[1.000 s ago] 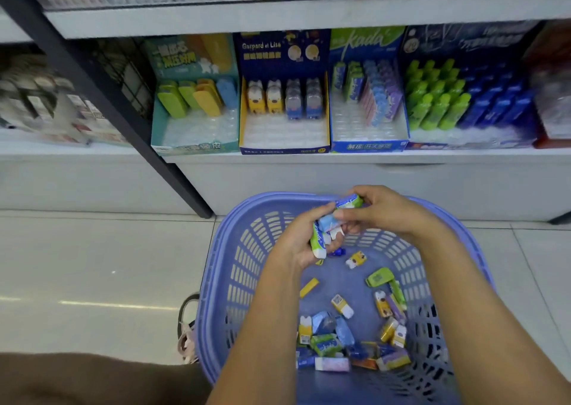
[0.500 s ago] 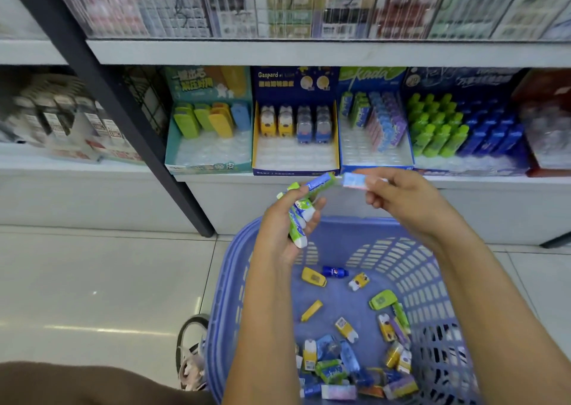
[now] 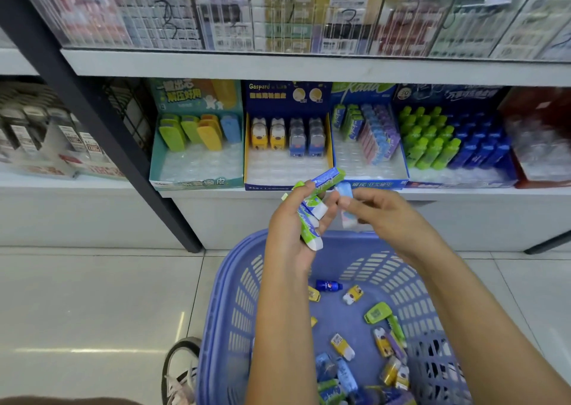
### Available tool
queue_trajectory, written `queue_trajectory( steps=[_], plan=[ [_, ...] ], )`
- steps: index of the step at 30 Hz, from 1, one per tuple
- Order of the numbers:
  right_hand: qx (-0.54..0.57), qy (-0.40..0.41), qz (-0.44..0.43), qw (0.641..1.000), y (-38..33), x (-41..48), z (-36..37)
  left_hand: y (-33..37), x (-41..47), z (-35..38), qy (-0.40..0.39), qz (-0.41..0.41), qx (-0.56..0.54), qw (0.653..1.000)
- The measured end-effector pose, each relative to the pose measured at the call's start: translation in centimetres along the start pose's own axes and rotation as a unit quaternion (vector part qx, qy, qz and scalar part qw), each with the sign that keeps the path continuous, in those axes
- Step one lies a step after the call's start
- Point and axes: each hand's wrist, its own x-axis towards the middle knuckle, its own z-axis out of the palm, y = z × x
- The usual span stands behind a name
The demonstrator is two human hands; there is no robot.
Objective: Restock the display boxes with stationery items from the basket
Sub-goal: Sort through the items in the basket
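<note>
Several display boxes on the shelf (image 3: pixel 463 192) beyond the two grips stand only part filled: the teal box (image 3: pixel 197 182), the navy box (image 3: pixel 287 166) and the blue box (image 3: pixel 380 184) each hold stock in their rear rows and show bare clear trays in front, so we judge the restocking to be at an early or middle stage. Many loose items (image 3: pixel 377 312) lie on the floor of the basket (image 3: pixel 244 299), directly beneath both grips, and await sorting. The left grip (image 3: pixel 287 228) is closed round a small bundle of green-and-blue sleeved erasers (image 3: pixel 309 228), one of which projects up past the fingertips toward the shelf. The right grip (image 3: pixel 389 216) pinches a single pale eraser (image 3: pixel 344 190) between thumb and fingertips; this piece sits just beside the left grip's bundle, though we cannot tell whether they touch. Both grips hover above the basket's far rim and just short of the blue box, whose rear rows carry sleeves of like pattern; we take that box, just beyond the grips, as the probable destination. No held item has yet entered a tray.
</note>
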Motion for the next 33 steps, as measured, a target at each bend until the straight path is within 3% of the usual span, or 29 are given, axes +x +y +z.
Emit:
queue_trajectory(
  steps=[5, 7, 12, 22, 27, 33],
  plan=[
    [-0.124, 0.234, -0.092, 0.96, -0.5, 2.9, -4.7, 0.1, 0.0, -0.2, 0.027, 0.011, 0.012, 0.999],
    [-0.169, 0.278, -0.127, 0.937, -0.8, 4.1, -6.7, 0.1, 0.0, -0.2, 0.037, 0.02, 0.028, 0.999],
    [-0.284, 0.221, -0.141, 0.922, 0.1, 5.8, -8.6, -0.1, 0.0, 0.1, 0.05, 0.032, 0.064, 0.996],
    [-0.315, 0.134, -0.141, 0.929, -1.0, 6.5, -9.0, -0.3, 0.2, 0.3, 0.064, 0.034, 0.084, 0.994],
    [-0.332, 0.175, -0.157, 0.913, -0.6, 6.8, -8.8, -0.2, 0.2, 0.3, 0.059, 0.036, 0.084, 0.994],
    [-0.355, 0.152, -0.151, 0.91, -0.3, 7.1, -9.5, -0.2, -0.1, 0.3, 0.054, 0.031, 0.082, 0.995]
  ],
)
